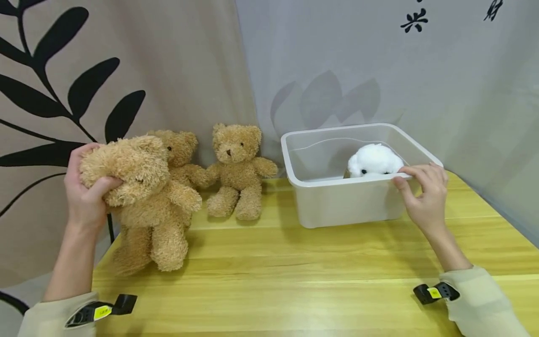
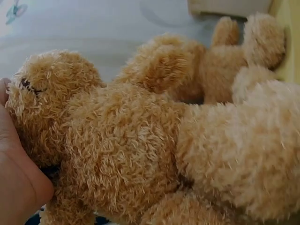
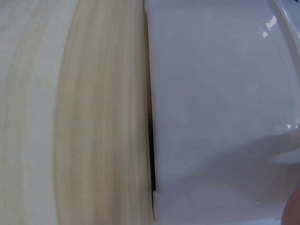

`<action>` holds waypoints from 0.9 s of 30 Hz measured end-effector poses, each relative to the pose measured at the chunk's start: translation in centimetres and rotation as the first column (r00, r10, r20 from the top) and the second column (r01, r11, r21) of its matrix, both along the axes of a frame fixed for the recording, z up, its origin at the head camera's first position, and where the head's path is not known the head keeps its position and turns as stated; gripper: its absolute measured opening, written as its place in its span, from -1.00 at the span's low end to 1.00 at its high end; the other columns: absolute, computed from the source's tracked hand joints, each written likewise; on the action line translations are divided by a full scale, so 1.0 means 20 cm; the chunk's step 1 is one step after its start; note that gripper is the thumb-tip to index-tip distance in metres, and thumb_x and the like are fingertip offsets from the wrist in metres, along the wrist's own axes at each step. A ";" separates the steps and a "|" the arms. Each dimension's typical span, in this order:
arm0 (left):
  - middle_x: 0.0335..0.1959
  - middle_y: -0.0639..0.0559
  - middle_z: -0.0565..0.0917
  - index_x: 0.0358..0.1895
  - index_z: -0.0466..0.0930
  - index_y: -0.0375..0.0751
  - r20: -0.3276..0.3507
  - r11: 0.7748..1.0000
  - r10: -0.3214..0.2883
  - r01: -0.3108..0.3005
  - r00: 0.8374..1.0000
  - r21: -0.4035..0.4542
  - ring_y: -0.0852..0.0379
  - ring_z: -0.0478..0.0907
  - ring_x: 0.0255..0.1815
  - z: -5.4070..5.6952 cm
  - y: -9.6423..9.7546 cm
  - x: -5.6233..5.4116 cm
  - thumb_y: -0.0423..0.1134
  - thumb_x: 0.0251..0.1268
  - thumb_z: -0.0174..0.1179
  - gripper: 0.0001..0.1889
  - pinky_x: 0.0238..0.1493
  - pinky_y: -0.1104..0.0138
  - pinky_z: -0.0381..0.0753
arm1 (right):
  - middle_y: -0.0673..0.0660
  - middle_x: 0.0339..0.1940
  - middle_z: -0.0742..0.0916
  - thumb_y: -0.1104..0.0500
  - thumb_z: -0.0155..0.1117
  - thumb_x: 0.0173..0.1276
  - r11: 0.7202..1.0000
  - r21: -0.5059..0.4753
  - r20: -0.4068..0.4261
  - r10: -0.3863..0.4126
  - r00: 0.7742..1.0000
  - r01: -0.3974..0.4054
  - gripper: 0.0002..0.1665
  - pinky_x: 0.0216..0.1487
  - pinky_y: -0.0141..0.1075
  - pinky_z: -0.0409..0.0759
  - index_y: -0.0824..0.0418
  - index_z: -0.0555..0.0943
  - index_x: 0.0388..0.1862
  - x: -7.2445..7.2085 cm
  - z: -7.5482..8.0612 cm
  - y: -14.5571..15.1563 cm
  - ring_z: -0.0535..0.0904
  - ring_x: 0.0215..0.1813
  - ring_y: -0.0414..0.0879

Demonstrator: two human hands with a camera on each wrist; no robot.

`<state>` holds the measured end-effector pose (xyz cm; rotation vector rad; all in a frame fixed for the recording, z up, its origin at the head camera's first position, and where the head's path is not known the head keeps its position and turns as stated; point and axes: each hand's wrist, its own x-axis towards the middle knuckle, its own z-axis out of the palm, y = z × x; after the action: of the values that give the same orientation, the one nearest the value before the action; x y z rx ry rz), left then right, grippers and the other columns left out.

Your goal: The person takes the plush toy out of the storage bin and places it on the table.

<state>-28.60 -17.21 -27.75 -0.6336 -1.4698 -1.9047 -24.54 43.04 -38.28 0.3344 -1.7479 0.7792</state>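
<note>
My left hand (image 1: 90, 187) grips a fluffy tan teddy bear (image 1: 147, 210) by the side of its head, thumb across the face. In the left wrist view the bear's body (image 2: 122, 150) fills most of the picture. At the right, my right hand (image 1: 425, 194) pinches the front rim of a pale grey plastic bin (image 1: 349, 203), thumb outside and fingers over the edge. A white plush toy (image 1: 375, 160) with dark eyes sits inside the bin, its lower part hidden by the front wall. The right wrist view shows the bin's smooth wall (image 3: 215, 93) close up.
Behind the held bear sits a second tan teddy bear (image 1: 181, 150), partly covered. Beside it another teddy bear (image 1: 237, 164) sits upright against the curtain (image 1: 202, 56). All stand on a wooden table (image 1: 269, 281). Black leaf prints (image 1: 59, 37) mark the backdrop at left.
</note>
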 end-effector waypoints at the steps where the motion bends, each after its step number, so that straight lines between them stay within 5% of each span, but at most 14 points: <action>1: -0.12 -0.23 0.56 0.07 0.57 -0.40 0.035 1.000 0.004 -0.004 0.999 -0.006 0.02 0.49 -0.20 -0.01 -0.01 0.00 -0.74 -0.21 -0.03 -0.39 -0.32 0.43 0.56 | 0.12 -0.33 0.69 -0.39 0.28 0.30 1.000 0.001 0.001 -0.001 1.000 0.001 -0.17 0.42 -0.02 0.13 0.45 0.70 -0.32 0.00 0.00 0.00 0.44 0.02 -0.44; 6: -0.11 -0.09 0.58 0.11 0.59 -0.22 0.201 0.991 0.046 -0.019 0.978 -0.133 0.10 0.48 -0.17 -0.07 -0.10 -0.02 -0.71 -0.11 0.00 -0.38 -0.34 0.49 0.57 | 0.08 -0.30 0.70 -0.38 0.27 0.31 1.000 0.006 0.014 0.003 1.000 -0.003 -0.18 0.43 -0.03 0.12 0.44 0.70 -0.30 0.01 0.00 0.01 0.43 0.03 -0.44; 15: -0.03 0.05 0.54 0.19 0.52 -0.06 0.352 0.942 -0.012 0.129 0.936 -0.310 0.24 0.51 -0.16 -0.12 -0.27 -0.08 -0.69 0.13 0.05 -0.41 -0.41 0.50 0.61 | -0.05 -0.28 0.68 -0.37 0.28 0.32 1.000 0.002 0.015 0.008 1.000 -0.008 -0.19 0.44 -0.04 0.10 0.45 0.70 -0.31 0.01 0.01 0.01 0.43 0.03 -0.43; 21: -0.03 0.32 0.51 0.28 0.42 0.23 0.385 0.756 0.177 0.125 0.906 -0.643 0.37 0.48 -0.16 -0.23 -0.40 -0.12 -0.54 0.33 0.07 -0.41 -0.29 0.55 0.52 | 0.11 -0.33 0.69 -0.38 0.29 0.31 1.000 -0.001 0.012 0.006 1.000 -0.006 -0.18 0.43 -0.05 0.11 0.45 0.70 -0.31 0.01 0.01 0.00 0.43 0.02 -0.43; 22: -0.03 0.32 0.52 0.29 0.40 0.24 0.405 0.758 0.153 0.156 0.901 -0.634 0.37 0.48 -0.16 -0.25 -0.42 -0.12 -0.52 0.37 0.05 -0.42 -0.28 0.54 0.52 | 0.11 -0.33 0.69 -0.38 0.29 0.30 1.000 -0.002 0.012 0.006 1.000 -0.006 -0.18 0.43 -0.06 0.11 0.45 0.70 -0.31 0.01 0.01 0.00 0.43 0.02 -0.43; 24: -0.01 0.29 0.50 0.30 0.37 0.22 0.459 0.796 0.061 0.234 0.886 -0.558 0.35 0.49 -0.14 -0.30 -0.45 -0.12 -0.51 0.43 -0.01 -0.45 -0.27 0.52 0.54 | 0.10 -0.33 0.68 -0.38 0.29 0.31 1.000 -0.002 0.013 0.004 1.000 -0.004 -0.18 0.43 -0.06 0.11 0.45 0.70 -0.31 0.01 0.01 0.00 0.43 0.02 -0.44; 27: 0.05 0.22 0.46 0.34 0.32 0.19 0.526 0.840 -0.095 0.351 0.845 -0.414 0.33 0.48 -0.12 -0.34 -0.49 -0.13 -0.50 0.51 -0.10 -0.48 -0.26 0.47 0.57 | 0.09 -0.34 0.69 -0.38 0.29 0.30 1.000 -0.002 0.010 0.000 1.000 0.000 -0.16 0.42 -0.06 0.12 0.47 0.69 -0.32 0.01 0.02 0.00 0.43 0.01 -0.44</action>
<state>-31.16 -27.07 -34.50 -0.5977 -2.3605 -1.9599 -24.27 43.00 -37.96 0.3298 -1.7562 0.7835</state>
